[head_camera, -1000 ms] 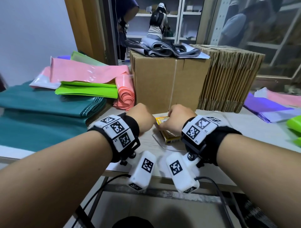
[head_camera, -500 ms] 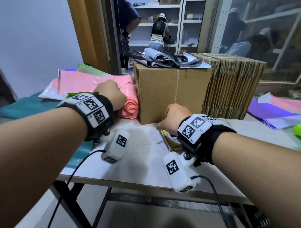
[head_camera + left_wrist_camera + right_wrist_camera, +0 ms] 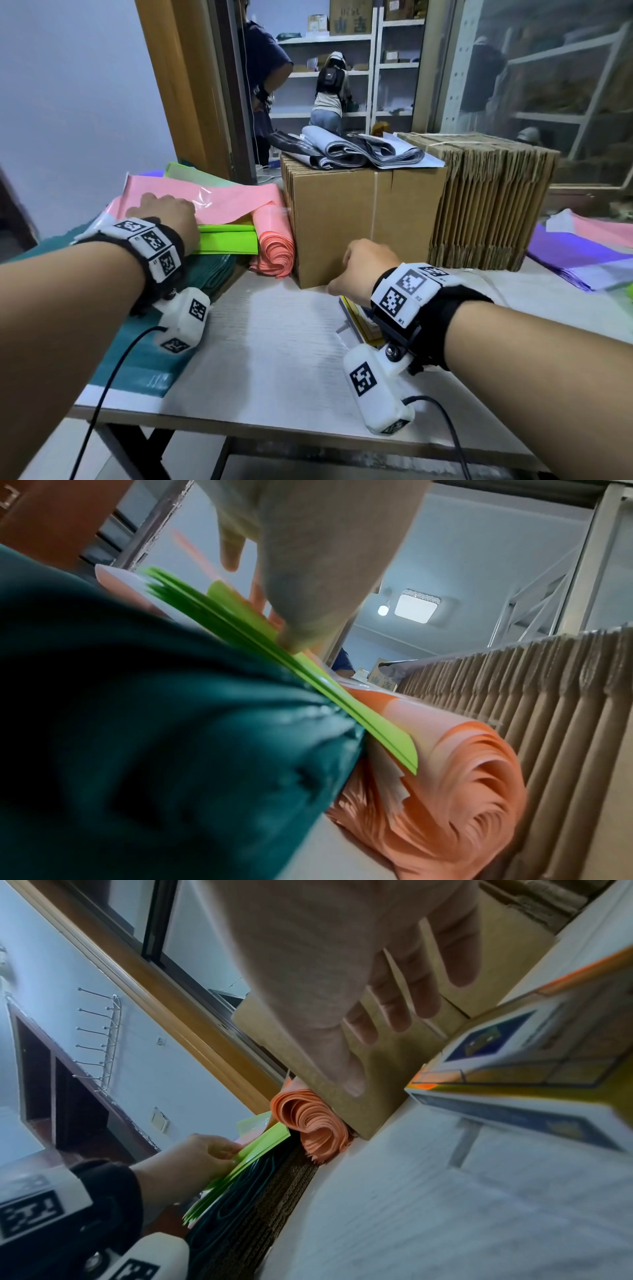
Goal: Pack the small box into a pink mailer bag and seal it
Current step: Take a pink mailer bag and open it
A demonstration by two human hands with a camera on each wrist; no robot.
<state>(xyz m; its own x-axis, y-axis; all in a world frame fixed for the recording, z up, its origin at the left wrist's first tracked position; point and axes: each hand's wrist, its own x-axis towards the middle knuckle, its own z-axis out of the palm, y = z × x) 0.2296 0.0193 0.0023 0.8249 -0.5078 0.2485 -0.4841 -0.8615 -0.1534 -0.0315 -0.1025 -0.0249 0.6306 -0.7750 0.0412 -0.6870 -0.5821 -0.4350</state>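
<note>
The small yellow box (image 3: 356, 317) lies flat on the white table (image 3: 274, 370), mostly hidden under my right wrist; the right wrist view shows its printed top (image 3: 514, 1069). My right hand (image 3: 346, 274) hovers just above it with relaxed fingers (image 3: 394, 1010) and holds nothing. At the left a pink mailer bag (image 3: 233, 202) lies on a pile of coloured bags. My left hand (image 3: 164, 209) rests on this bag, its fingers (image 3: 219, 1148) at the pile's edge. I see no clear pinch in the blurred left wrist view.
A big cardboard box (image 3: 363, 219) stands behind the right hand, with a rolled bundle of pink mailers (image 3: 274, 246) against its left side. Green mailers (image 3: 226, 240) and teal ones (image 3: 144, 342) lie under the left arm. Flattened cartons (image 3: 489, 205) and purple bags (image 3: 575, 260) are at the right.
My left hand left the small box and swung left and back onto the pink mailer pile. The right hand stayed over the box, lifting slightly.
</note>
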